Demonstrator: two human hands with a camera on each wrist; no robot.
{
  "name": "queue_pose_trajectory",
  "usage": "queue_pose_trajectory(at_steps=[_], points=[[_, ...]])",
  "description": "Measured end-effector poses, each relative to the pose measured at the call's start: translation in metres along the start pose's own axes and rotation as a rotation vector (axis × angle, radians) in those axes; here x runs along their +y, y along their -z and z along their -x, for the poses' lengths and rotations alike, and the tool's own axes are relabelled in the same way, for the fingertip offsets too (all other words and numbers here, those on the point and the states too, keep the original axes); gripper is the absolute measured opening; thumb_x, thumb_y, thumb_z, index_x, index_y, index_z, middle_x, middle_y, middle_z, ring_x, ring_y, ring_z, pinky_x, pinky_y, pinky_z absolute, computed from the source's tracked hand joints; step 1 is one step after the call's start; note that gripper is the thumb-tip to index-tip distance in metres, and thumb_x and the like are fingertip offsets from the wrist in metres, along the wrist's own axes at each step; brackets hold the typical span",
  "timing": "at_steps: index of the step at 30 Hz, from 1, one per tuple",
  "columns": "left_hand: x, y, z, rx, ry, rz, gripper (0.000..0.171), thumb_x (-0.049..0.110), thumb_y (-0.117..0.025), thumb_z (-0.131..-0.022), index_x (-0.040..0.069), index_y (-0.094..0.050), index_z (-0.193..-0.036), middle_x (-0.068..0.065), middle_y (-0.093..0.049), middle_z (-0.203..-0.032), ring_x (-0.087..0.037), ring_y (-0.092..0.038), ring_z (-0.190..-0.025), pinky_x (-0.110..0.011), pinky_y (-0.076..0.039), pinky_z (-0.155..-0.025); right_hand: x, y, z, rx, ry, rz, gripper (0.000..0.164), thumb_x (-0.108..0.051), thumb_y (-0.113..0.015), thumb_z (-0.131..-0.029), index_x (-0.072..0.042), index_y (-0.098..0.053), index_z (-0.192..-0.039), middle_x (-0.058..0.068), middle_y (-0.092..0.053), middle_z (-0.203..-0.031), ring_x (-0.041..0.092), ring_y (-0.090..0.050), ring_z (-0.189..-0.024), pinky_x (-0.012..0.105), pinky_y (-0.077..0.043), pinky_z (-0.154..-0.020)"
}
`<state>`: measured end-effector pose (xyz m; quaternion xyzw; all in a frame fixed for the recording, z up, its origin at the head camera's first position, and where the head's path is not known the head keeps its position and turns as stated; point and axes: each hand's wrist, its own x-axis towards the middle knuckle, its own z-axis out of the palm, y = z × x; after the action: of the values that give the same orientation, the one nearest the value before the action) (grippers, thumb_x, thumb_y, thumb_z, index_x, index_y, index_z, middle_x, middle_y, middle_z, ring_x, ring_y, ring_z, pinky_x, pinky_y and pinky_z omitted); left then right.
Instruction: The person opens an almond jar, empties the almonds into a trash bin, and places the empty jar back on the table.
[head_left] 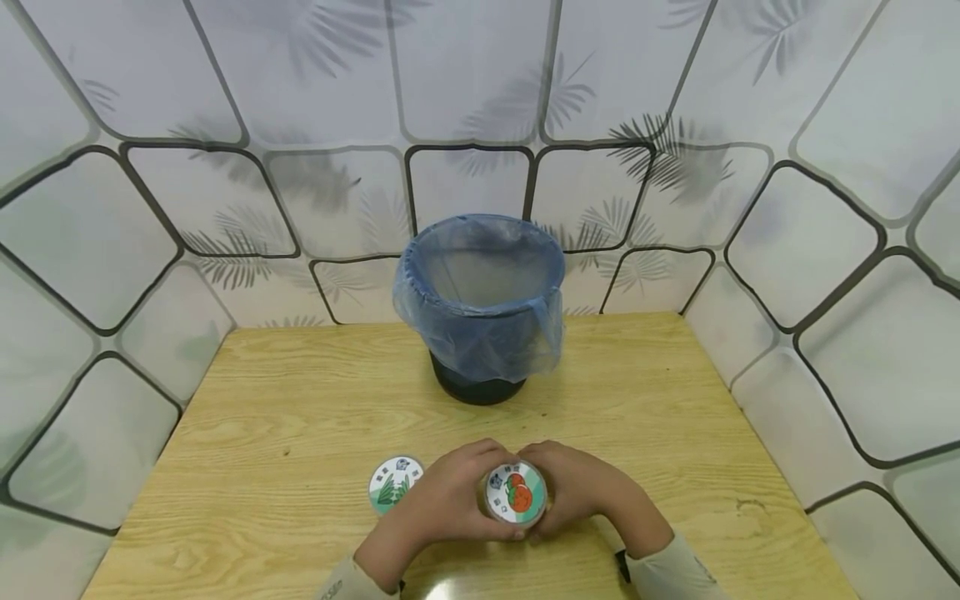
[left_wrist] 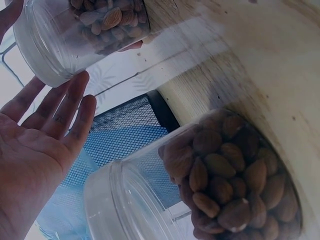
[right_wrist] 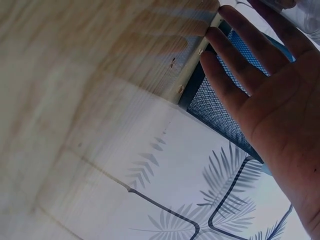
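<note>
Between both hands stands a clear jar whose round lid carries a picture of tomatoes. My left hand curves around its left side, thumb at the near edge and fingers at the far edge. From the right, my right hand holds the same jar. Brown almond-like nuts fill part of this jar in the left wrist view. A second jar of such nuts is close beside the left hand; its lid shows green leafy pods and is partly covered by the left forearm.
Behind the hands, a dark mesh bin lined with a translucent blue bag stands on the wooden table. Patterned cloth walls enclose the table at the back and both sides.
</note>
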<state>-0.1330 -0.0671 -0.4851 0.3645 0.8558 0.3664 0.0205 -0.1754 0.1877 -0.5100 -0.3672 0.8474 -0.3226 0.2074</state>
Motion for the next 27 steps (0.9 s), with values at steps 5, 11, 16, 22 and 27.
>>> queue_pose_trajectory(at_steps=[5,11,16,22,27], points=[[-0.0012,-0.0012,-0.0003,0.008,0.003,-0.001,0.069,0.057,-0.092,-0.077,0.022,-0.069,-0.132,0.011,-0.067,-0.123,-0.001,-0.065,-0.106,-0.027,-0.059,-0.095,0.0007,-0.0008,0.0002,0.004,0.003,0.002,0.077,-0.035,-0.105,-0.062,-0.04,-0.068,-0.129,-0.025,-0.069,-0.119,0.001,-0.064,-0.111,0.036,-0.055,-0.106],[-0.0014,-0.0006,0.0006,0.016,-0.006,-0.02,0.07,0.059,-0.092,-0.077,0.021,-0.069,-0.132,0.011,-0.067,-0.123,-0.002,-0.065,-0.105,-0.027,-0.059,-0.094,0.0036,-0.0017,0.0004,0.006,-0.002,-0.001,0.076,-0.038,-0.104,-0.063,-0.041,-0.066,-0.13,-0.025,-0.069,-0.12,0.001,-0.063,-0.113,0.036,-0.055,-0.106],[-0.0009,-0.0005,0.001,0.018,-0.006,-0.022,0.07,0.058,-0.092,-0.077,0.021,-0.069,-0.132,0.011,-0.068,-0.122,-0.002,-0.065,-0.105,-0.026,-0.059,-0.094,0.005,-0.0029,0.0012,0.01,-0.006,0.0,0.075,-0.041,-0.102,-0.064,-0.042,-0.065,-0.129,-0.025,-0.068,-0.12,0.002,-0.063,-0.112,0.036,-0.055,-0.106],[0.0004,0.0001,0.0012,0.021,-0.002,-0.03,0.07,0.058,-0.092,-0.077,0.02,-0.069,-0.131,0.01,-0.068,-0.122,-0.002,-0.065,-0.105,-0.026,-0.059,-0.094,0.0048,-0.0042,0.0029,0.024,-0.021,0.015,0.074,-0.044,-0.101,-0.065,-0.041,-0.065,-0.13,-0.025,-0.067,-0.122,0.003,-0.061,-0.115,0.037,-0.055,-0.106],[0.0013,0.0005,0.0011,0.014,0.009,-0.028,0.07,0.056,-0.093,-0.076,0.02,-0.069,-0.131,0.011,-0.068,-0.123,-0.002,-0.065,-0.106,-0.027,-0.059,-0.095,0.004,-0.0038,0.0045,0.031,-0.02,0.015,0.072,-0.044,-0.1,-0.066,-0.04,-0.066,-0.129,-0.024,-0.067,-0.123,0.003,-0.062,-0.116,0.037,-0.055,-0.107]])
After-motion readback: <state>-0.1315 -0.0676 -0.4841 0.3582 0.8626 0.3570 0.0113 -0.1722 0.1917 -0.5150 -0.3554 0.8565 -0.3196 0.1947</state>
